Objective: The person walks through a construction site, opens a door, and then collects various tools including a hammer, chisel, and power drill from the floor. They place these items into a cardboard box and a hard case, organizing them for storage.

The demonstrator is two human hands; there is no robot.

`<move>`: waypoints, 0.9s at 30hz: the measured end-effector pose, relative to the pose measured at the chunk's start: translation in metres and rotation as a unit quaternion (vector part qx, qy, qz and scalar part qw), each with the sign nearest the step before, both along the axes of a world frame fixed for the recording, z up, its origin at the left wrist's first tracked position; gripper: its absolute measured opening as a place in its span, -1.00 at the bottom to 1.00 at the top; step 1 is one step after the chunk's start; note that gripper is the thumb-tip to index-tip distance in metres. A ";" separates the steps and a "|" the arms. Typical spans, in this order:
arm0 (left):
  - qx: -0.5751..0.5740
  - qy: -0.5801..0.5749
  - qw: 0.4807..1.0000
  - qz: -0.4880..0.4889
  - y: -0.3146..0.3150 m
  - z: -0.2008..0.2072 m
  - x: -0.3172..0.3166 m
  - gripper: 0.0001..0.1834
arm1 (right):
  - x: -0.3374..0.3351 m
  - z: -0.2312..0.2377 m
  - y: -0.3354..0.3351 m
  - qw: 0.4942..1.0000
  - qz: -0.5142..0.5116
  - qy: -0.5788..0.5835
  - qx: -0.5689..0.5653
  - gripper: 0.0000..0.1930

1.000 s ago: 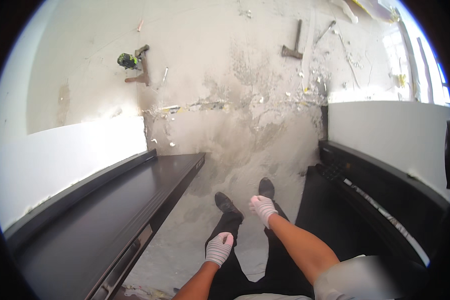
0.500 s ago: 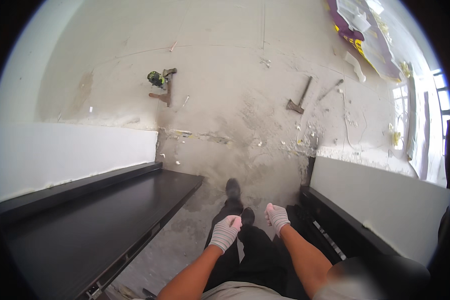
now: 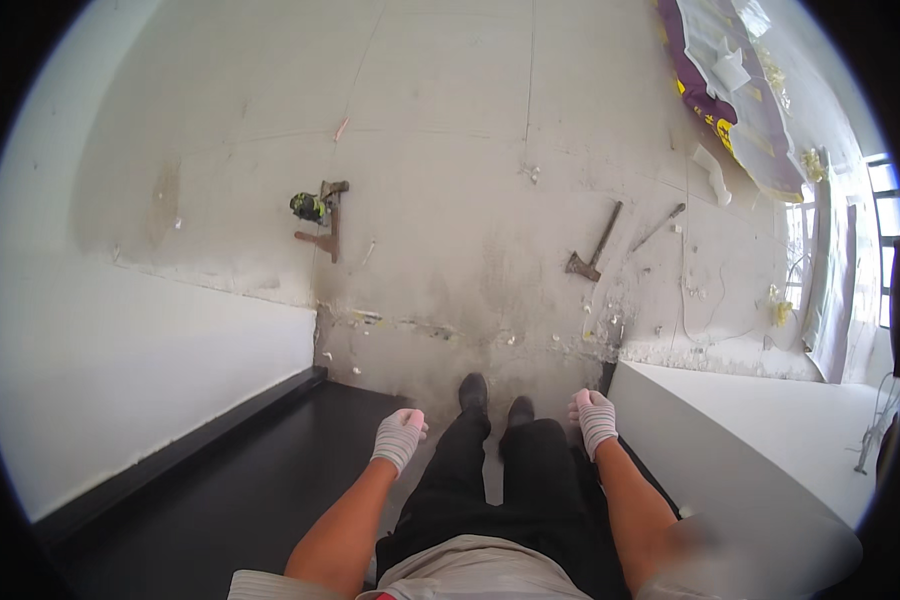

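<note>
My left hand (image 3: 400, 440), in a striped white glove with pinkish fingers, is curled closed in front of the black door panel (image 3: 240, 480). My right hand (image 3: 595, 420), gloved alike, is also curled, close to the right end of the doorway by a white wall (image 3: 740, 430). Nothing shows in either hand. Between them my legs and dark shoes (image 3: 474, 392) stand in the doorway. Well ahead on the floor lies a hatchet (image 3: 608, 230), out of reach of both hands.
A thin rod-like tool (image 3: 660, 226) lies beside the hatchet. Farther left sit a black-and-green power tool (image 3: 308, 207) and a hammer-like tool (image 3: 335, 225). Debris lines the rough threshold (image 3: 440, 332). Purple-and-white sheeting (image 3: 740, 110) spreads at the far right near a window.
I have stepped forward into the doorway. My hands have moved apart, the left leftward and the right rightward. The door panel and tools appear shifted in view.
</note>
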State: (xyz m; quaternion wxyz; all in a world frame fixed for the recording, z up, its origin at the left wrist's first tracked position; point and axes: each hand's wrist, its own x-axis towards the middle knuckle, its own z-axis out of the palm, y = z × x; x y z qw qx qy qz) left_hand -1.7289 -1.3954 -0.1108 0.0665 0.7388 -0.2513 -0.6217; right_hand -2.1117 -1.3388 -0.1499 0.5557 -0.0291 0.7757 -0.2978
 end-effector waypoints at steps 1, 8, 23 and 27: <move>-0.001 -0.009 1.000 0.000 -0.015 0.003 -0.003 -0.66 | -0.013 0.000 -0.015 1.000 -0.004 -0.001 0.001 -0.74; 0.022 -0.019 0.999 0.028 -0.091 0.013 -0.053 -0.70 | -0.112 -0.023 -0.096 0.998 0.010 0.063 0.000 -0.72; 0.054 0.123 0.989 0.060 -0.275 -0.034 -0.283 -0.70 | -0.295 -0.127 -0.292 0.934 0.283 0.186 0.114 -0.60; 0.073 0.147 0.986 0.040 -0.311 -0.057 -0.303 -0.69 | -0.302 -0.139 -0.306 0.910 0.309 0.214 0.176 -0.58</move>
